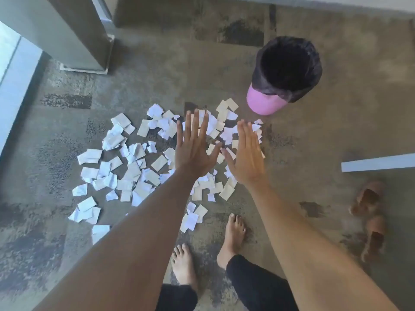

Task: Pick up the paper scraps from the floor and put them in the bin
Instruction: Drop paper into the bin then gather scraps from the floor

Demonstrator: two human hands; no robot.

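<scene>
Both my hands are out over the paper scraps point(132, 169), left hand point(194, 151) and right hand point(247, 158) flat, fingers straight, thumbs nearly meeting, neither grip holding anything. Scraps, white and cream, lie scattered on the mottled grey floor point(348, 122) in front of my bare feet point(233, 239); some show faint print, too small to read. The pink bin point(265, 104) with black liner stands upright just beyond the scraps on the right, no label visible, and a pair of pinkish slippers point(370, 216) sits off right.
</scene>
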